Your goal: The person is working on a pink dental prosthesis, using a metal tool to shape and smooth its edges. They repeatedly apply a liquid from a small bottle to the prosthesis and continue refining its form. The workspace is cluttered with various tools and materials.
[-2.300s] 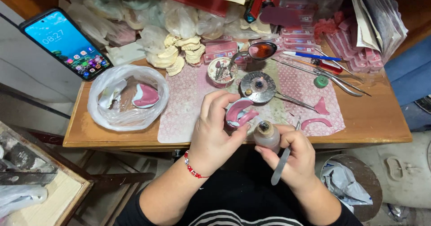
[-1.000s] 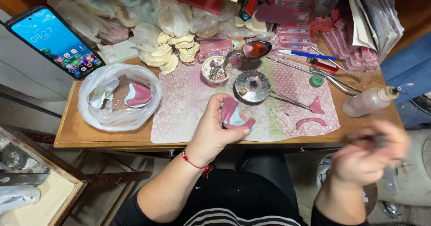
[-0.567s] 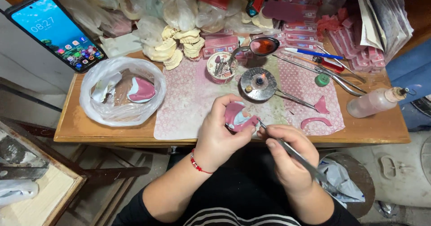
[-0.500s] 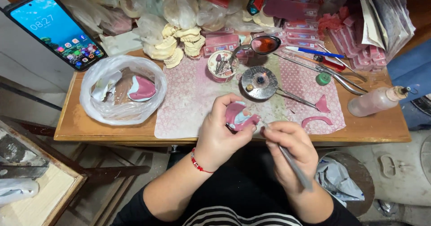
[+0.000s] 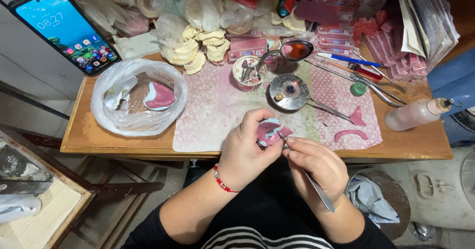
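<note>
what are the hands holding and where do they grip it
The left hand cups a pink denture piece around its edge. The right hand pinches a thin metal tool near its working tip.

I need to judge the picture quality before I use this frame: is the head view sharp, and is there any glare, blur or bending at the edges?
In the head view, both hands, the left hand and the right hand, look sharp, with no motion blur; the pink wax piece is clear. The metal dish and the phone screen shine brightly. The table edge bows slightly, as with a wide lens.
</note>
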